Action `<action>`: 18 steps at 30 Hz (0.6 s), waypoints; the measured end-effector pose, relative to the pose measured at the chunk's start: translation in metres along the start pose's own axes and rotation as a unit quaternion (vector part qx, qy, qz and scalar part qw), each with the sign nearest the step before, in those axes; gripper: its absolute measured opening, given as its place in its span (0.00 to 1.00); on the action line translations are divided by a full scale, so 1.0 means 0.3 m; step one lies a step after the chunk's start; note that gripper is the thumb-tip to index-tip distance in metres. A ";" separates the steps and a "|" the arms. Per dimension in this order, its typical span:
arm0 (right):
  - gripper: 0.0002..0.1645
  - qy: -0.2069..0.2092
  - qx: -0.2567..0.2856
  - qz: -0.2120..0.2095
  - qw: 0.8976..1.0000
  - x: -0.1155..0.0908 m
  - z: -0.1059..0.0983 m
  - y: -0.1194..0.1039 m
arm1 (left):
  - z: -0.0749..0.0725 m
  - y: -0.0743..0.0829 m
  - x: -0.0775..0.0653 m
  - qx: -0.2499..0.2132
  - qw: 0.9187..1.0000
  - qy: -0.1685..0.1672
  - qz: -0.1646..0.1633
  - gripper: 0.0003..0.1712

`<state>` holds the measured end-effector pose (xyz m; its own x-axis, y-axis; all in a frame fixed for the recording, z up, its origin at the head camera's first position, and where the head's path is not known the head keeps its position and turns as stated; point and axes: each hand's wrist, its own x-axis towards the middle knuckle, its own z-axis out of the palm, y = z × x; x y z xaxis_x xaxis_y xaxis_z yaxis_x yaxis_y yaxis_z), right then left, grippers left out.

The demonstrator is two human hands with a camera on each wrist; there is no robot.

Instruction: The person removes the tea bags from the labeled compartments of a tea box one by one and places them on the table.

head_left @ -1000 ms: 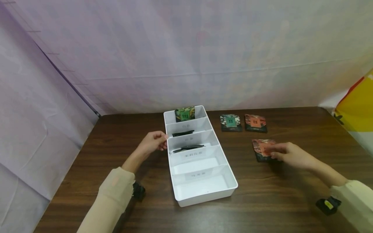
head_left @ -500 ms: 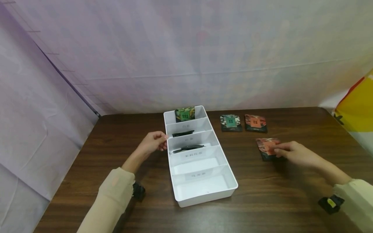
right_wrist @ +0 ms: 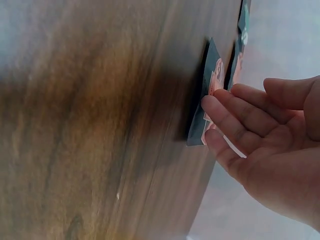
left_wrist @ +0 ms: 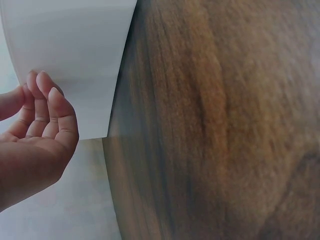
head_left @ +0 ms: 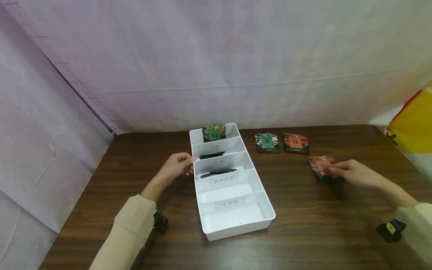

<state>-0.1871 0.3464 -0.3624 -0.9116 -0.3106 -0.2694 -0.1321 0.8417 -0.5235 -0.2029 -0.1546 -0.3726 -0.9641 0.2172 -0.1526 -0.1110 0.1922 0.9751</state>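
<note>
My left hand (head_left: 177, 164) pinches the left rim of a white divided box (head_left: 238, 225), thumb and fingertips meeting at its edge in the left wrist view. To the right, my right hand (head_left: 357, 173) touches the face of a red-and-black sachet (head_left: 318, 165) on the table. In the right wrist view its fingers reach out fairly straight onto the sachet (right_wrist: 197, 117), with the thumb held apart. Behind that sachet lie a green-and-black sachet (head_left: 267, 142) and another red-and-black sachet (head_left: 296, 143), side by side.
A green patterned sachet (head_left: 214, 132) stands in the box's farthest compartment. Thin dark packets, one (head_left: 212, 155) in the second compartment and another (head_left: 218, 172) in the third, show mostly their edges. Labels mark the dividers. A pale curtain (head_left: 216, 63) hangs behind the wooden table (head_left: 303, 232).
My right hand has slid to the right and slightly away from me, and the red-and-black sachet under its fingers has moved along. The left hand and the box have stayed put.
</note>
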 end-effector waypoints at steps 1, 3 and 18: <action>0.26 0.005 -0.001 0.000 1.000 0.002 -0.003 0.004 | 0.000 0.000 0.000 0.000 1.000 0.001 0.001 0.09; 0.26 0.016 -0.005 -0.001 1.000 0.006 -0.009 0.012 | 0.001 0.001 -0.001 0.000 1.000 0.001 0.002 0.09; 0.31 0.015 0.000 0.031 0.999 0.056 -0.057 0.071 | 0.004 0.000 -0.003 0.002 1.000 0.007 0.000 0.09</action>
<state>-0.2118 0.3667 -0.3643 -0.9289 -0.2450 -0.2775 -0.0755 0.8592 -0.5060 -0.2018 -0.1537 -0.3726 -0.9673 0.2049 -0.1498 -0.1096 0.1951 0.9746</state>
